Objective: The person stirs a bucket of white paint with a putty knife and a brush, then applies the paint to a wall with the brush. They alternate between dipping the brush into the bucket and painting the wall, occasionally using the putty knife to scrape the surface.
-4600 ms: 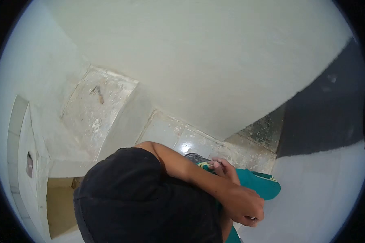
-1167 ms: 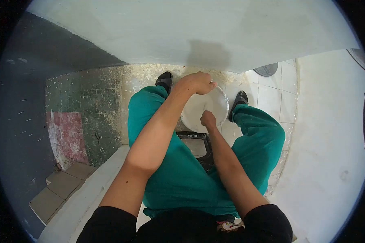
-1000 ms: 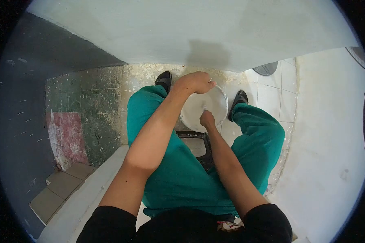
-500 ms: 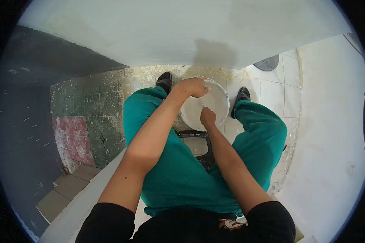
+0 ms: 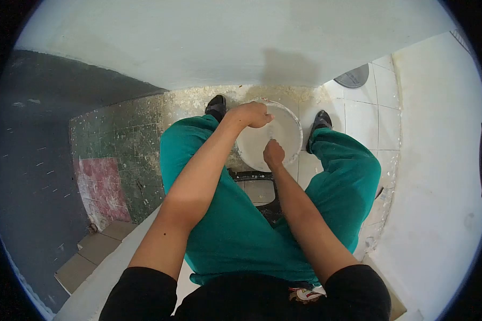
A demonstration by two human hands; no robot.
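Note:
A round white bucket (image 5: 300, 147) holding a pale, smooth material stands on the floor between my feet. Over its upper left part is my left hand (image 5: 253, 115), its fingers closed; whatever they hold is hidden. My right hand (image 5: 273, 153) is closed in a fist above the bucket's lower middle. A small pale piece of a tool (image 5: 271, 134) sticks out of the top of that fist toward the material, and the rest of it cannot be made out.
A black frame (image 5: 273, 195) lies between my legs below the bucket. Walls rise ahead and at the right. A dark round lid (image 5: 353, 76) rests on white tiles at the upper right. Stacked tiles (image 5: 99, 249) lie at the lower left, near green and red flooring.
My left hand has shifted slightly left over the bucket. The tool piece above my right fist now points more upright. The view has turned slightly.

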